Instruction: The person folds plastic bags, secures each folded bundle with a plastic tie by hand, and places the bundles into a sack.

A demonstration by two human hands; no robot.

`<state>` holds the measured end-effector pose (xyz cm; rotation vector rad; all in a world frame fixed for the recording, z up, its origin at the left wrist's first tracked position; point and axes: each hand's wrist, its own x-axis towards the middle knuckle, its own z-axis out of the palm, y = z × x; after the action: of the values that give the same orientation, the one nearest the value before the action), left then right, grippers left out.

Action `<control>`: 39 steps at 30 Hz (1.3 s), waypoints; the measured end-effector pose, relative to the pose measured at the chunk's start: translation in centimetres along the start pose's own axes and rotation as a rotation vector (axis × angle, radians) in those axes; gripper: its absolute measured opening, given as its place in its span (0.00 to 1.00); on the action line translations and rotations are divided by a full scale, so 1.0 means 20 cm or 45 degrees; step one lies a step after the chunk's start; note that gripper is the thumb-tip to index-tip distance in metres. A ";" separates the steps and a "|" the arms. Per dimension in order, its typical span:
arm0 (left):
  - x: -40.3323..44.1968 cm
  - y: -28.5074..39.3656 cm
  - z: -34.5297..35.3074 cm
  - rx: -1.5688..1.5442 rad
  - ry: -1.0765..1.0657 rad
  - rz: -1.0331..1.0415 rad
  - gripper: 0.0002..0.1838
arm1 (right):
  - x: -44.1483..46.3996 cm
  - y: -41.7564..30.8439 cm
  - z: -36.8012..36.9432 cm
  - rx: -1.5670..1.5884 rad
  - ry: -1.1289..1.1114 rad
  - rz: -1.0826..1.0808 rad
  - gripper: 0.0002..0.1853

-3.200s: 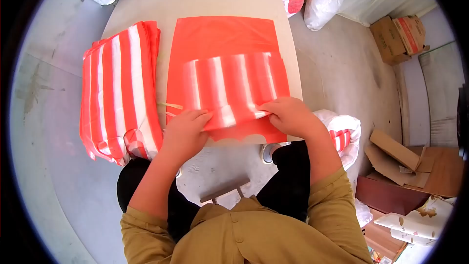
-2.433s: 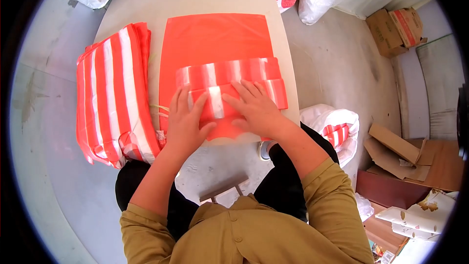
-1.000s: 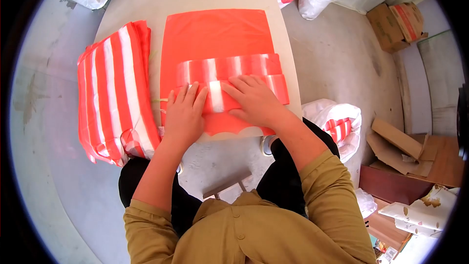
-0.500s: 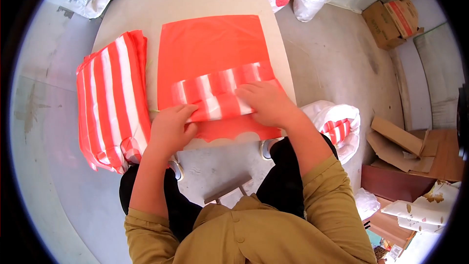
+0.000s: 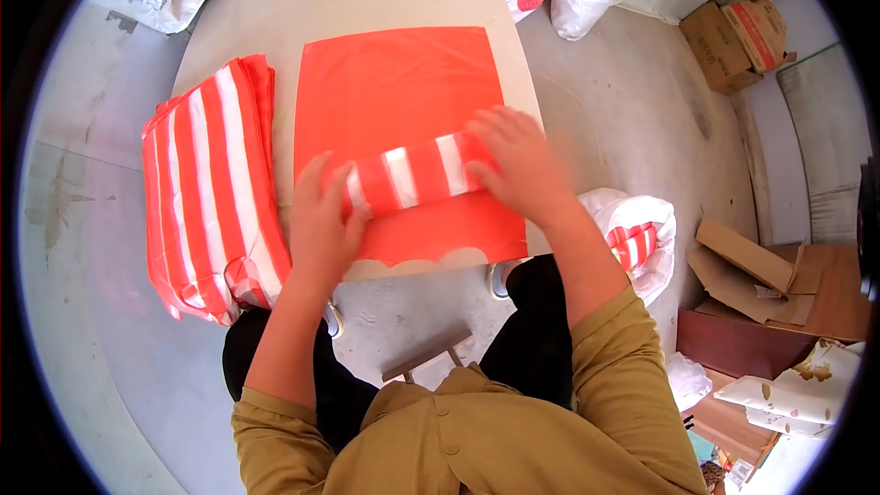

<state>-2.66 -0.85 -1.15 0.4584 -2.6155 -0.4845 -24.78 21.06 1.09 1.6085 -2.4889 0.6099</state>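
At centre frame, your left hand and right hand, fingers spread rather than clasped, touch opposite ends of the striped bundle on the red sheet.

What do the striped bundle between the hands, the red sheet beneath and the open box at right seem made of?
Striped bundle: probably thin plastic film, soft sheen; it folds flat. Red sheet: likely similar film, smooth, faintly wrinkled. Open box: apparently cardboard, matte brown, stiff flaps.
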 end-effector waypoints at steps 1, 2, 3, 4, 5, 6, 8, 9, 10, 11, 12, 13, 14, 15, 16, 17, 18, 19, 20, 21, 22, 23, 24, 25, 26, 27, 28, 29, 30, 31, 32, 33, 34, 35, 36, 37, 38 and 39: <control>0.00 0.04 0.01 0.046 -0.068 0.058 0.33 | 0.01 -0.04 0.05 0.015 -0.036 -0.053 0.31; 0.01 0.08 0.02 0.091 -0.138 0.117 0.35 | 0.01 -0.09 0.09 0.031 -0.073 -0.105 0.33; 0.01 0.12 0.03 0.137 -0.206 0.175 0.37 | 0.01 -0.13 0.14 0.046 -0.109 -0.158 0.36; 0.01 0.13 0.05 0.155 -0.231 0.196 0.39 | 0.01 -0.15 0.17 0.036 -0.145 -0.159 0.38; 0.02 0.14 0.07 0.174 -0.257 0.217 0.41 | 0.00 -0.17 0.20 0.026 -0.181 -0.162 0.41; 0.02 0.14 0.09 0.193 -0.282 0.237 0.43 | -0.01 -0.18 0.22 0.017 -0.218 -0.165 0.43; 0.04 0.13 0.11 0.231 -0.318 0.191 0.45 | 0.00 -0.17 0.24 0.031 -0.222 -0.122 0.45; 0.06 0.12 0.13 0.249 -0.336 0.169 0.46 | 0.00 -0.17 0.24 0.036 -0.224 -0.100 0.45; 0.07 0.10 0.14 0.242 -0.356 0.157 0.46 | 0.00 -0.15 0.25 0.044 -0.260 -0.085 0.45; 0.07 0.07 0.16 0.236 -0.377 0.145 0.45 | 0.01 -0.14 0.26 0.052 -0.296 -0.071 0.45; 0.08 0.05 0.17 0.230 -0.397 0.133 0.45 | 0.01 -0.12 0.27 0.059 -0.332 -0.056 0.45; 0.08 0.04 0.17 0.234 -0.407 0.153 0.46 | 0.01 -0.11 0.27 0.062 -0.334 -0.067 0.45; 0.08 0.03 0.16 0.240 -0.418 0.172 0.46 | 0.01 -0.09 0.28 0.066 -0.335 -0.080 0.45; 0.08 0.01 0.16 0.247 -0.428 0.191 0.46 | 0.00 -0.07 0.28 0.070 -0.334 -0.092 0.45; 0.08 0.00 0.15 0.230 -0.430 0.186 0.46 | 0.00 -0.07 0.28 0.060 -0.312 -0.104 0.45; 0.08 0.00 0.14 0.213 -0.431 0.181 0.46 | -0.01 -0.06 0.28 0.048 -0.289 -0.116 0.44; 0.07 -0.01 0.13 0.196 -0.431 0.177 0.45 | -0.01 -0.06 0.28 0.036 -0.266 -0.128 0.44; 0.08 -0.01 0.12 0.209 -0.438 0.146 0.45 | -0.02 -0.06 0.27 0.038 -0.255 -0.129 0.44; 0.07 -0.01 0.11 0.221 -0.447 0.113 0.45 | -0.02 -0.06 0.27 0.041 -0.245 -0.129 0.43; 0.07 -0.01 0.11 0.234 -0.458 0.080 0.45 | -0.02 -0.06 0.27 0.046 -0.237 -0.128 0.43; 0.07 -0.01 0.10 0.284 -0.443 0.099 0.45 | -0.02 -0.07 0.27 0.049 -0.222 -0.126 0.42; 0.06 0.00 0.09 0.333 -0.428 0.118 0.44 | -0.02 -0.07 0.28 0.051 -0.208 -0.122 0.42; 0.06 0.01 0.09 0.382 -0.412 0.138 0.43 | -0.02 -0.08 0.27 0.052 -0.194 -0.118 0.41; 0.07 0.02 0.10 0.379 -0.399 0.182 0.41 | -0.01 -0.08 0.26 0.061 -0.209 -0.118 0.40; 0.07 0.04 0.11 0.375 -0.386 0.226 0.39 | -0.01 -0.08 0.25 0.070 -0.225 -0.118 0.40; 0.07 0.05 0.11 0.371 -0.374 0.269 0.37 | 0.00 -0.09 0.24 0.079 -0.241 -0.118 0.39; 0.07 0.05 0.14 0.391 -0.313 0.311 0.35 | 0.00 -0.09 0.25 0.056 -0.240 -0.134 0.36; 0.07 0.04 0.17 0.412 -0.252 0.352 0.32 | 0.00 -0.09 0.26 0.031 -0.238 -0.150 0.34; 0.07 0.04 0.19 0.432 -0.190 0.393 0.30 | 0.00 -0.10 0.27 0.006 -0.237 -0.167 0.32; 0.07 0.05 0.20 0.406 -0.168 0.369 0.29 | 0.01 -0.11 0.30 -0.009 -0.146 -0.213 0.30; 0.07 0.07 0.22 0.381 -0.147 0.345 0.27 | 0.01 -0.14 0.34 -0.025 -0.055 -0.256 0.28; 0.07 0.08 0.23 0.354 -0.127 0.323 0.26 | 0.01 -0.17 0.36 -0.040 0.036 -0.297 0.27; 0.07 0.09 0.24 0.372 -0.119 0.323 0.25 | 0.01 -0.19 0.36 -0.036 0.035 -0.278 0.26; 0.08 0.09 0.25 0.391 -0.109 0.324 0.25 | 0.01 -0.20 0.36 -0.032 0.036 -0.260 0.26; 0.08 0.09 0.26 0.412 -0.097 0.321 0.25 | 0.02 -0.21 0.36 -0.026 0.037 -0.245 0.25; 0.09 0.08 0.26 0.405 -0.119 0.322 0.24 | 0.01 -0.19 0.35 0.009 0.011 -0.225 0.25; 0.09 0.07 0.25 0.399 -0.141 0.323 0.24 | 0.01 -0.17 0.34 0.045 -0.015 -0.206 0.26; 0.09 0.06 0.25 0.393 -0.163 0.324 0.24 | 0.01 -0.15 0.33 0.081 -0.040 -0.186 0.26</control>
<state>-6.79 0.76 -4.22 0.1876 -2.8314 -0.0265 -21.30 17.23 -4.11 1.8169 -2.3687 0.6547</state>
